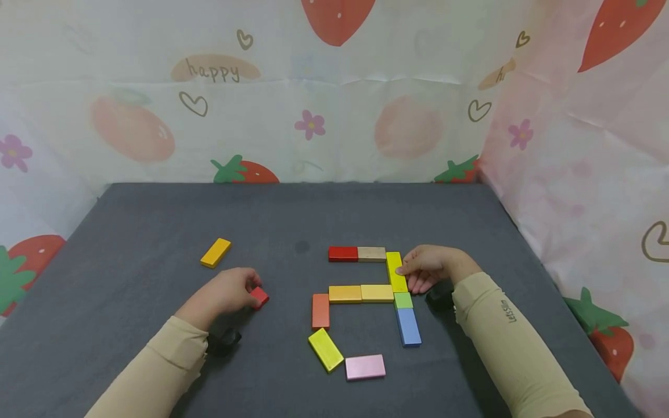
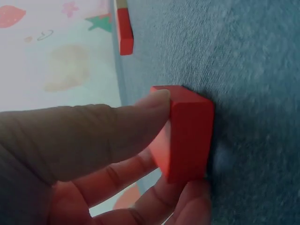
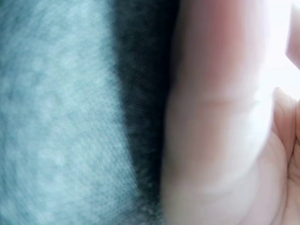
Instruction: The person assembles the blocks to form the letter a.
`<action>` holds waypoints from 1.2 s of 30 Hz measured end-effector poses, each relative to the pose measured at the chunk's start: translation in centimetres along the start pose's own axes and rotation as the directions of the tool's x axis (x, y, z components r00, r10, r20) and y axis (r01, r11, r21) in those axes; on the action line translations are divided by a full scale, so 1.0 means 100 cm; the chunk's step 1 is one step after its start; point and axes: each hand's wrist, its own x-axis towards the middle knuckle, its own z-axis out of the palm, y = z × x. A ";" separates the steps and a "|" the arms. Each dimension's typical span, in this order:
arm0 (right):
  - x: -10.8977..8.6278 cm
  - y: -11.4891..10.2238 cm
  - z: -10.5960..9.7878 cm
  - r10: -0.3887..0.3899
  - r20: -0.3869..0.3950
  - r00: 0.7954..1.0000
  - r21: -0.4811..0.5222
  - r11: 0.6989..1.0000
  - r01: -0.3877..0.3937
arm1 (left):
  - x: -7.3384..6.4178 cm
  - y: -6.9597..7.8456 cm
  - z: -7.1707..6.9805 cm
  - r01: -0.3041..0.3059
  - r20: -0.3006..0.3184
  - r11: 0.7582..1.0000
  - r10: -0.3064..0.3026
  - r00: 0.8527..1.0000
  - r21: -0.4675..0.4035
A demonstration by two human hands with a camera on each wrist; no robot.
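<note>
My left hand (image 1: 230, 293) pinches a red block (image 1: 259, 297) between thumb and fingers, low over the dark cloth; the left wrist view shows this red block (image 2: 190, 136) close up. At the right, my right hand (image 1: 431, 267) touches a long yellow block (image 1: 396, 273) with its thumb, its loosely bent fingers beside the block. That block stands in line with a small green block (image 1: 403, 300) and a blue block (image 1: 409, 327). A finger (image 3: 215, 112) fills much of the right wrist view, blurred, with no block visible there.
Left of the yellow block lie a red block (image 1: 342, 254) and a wooden block (image 1: 371, 254). Below are two yellow-orange blocks (image 1: 345, 294), an orange block (image 1: 320, 312), a tilted yellow block (image 1: 326, 350) and a pink block (image 1: 365, 367). Another orange-yellow block (image 1: 216, 253) lies far left.
</note>
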 end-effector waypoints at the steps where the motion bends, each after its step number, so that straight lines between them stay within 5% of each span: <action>1: 0.000 0.000 0.000 0.000 -0.003 1.000 -0.003 1.000 0.000 | 0.000 0.001 0.000 -0.003 -0.002 1.000 0.003 1.000 0.007; 14: 0.001 0.001 -0.001 -0.002 0.010 1.000 -0.002 1.000 0.002 | 0.000 0.029 -0.003 -0.051 -0.053 0.998 0.052 0.997 0.028; 21: 0.001 0.001 -0.001 -0.014 0.022 1.000 -0.012 1.000 0.014 | 0.007 0.066 0.004 -0.113 -0.041 0.986 0.109 0.993 -0.121; 29: 0.001 0.002 -0.002 -0.012 0.020 1.000 -0.002 1.000 0.012 | 0.015 0.111 0.028 -0.282 0.048 0.927 0.303 0.952 -0.247; 36: 0.001 0.002 -0.002 -0.008 0.017 1.000 0.000 1.000 0.008 | 0.018 0.143 0.051 -0.299 0.134 0.927 0.334 0.933 -0.228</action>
